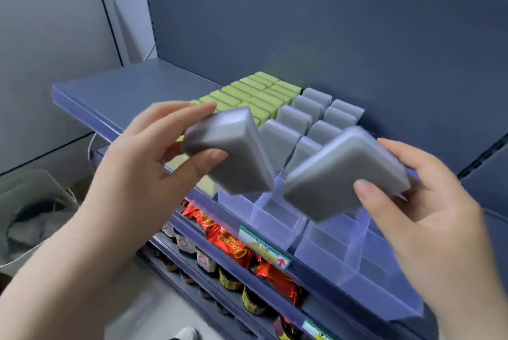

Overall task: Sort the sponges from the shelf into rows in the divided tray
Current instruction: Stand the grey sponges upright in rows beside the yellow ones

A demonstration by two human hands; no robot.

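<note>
While your left hand (162, 155) pinches one grey sponge (236, 158) between thumb and curled fingers and your right hand (417, 207) clamps a second grey sponge (343, 172) likewise, both hang just above the divided tray (384, 287). You seem mid-placing: green sponges (247, 92) and rear grey rows (299, 117) stand filed, so next turn each sponge on edge and slot it into an empty front compartment (275, 216).

Front tray compartments (324, 240) open from above, standing grey sponges (291, 117) fill the back, green sponges (247, 95) crowd left
</note>
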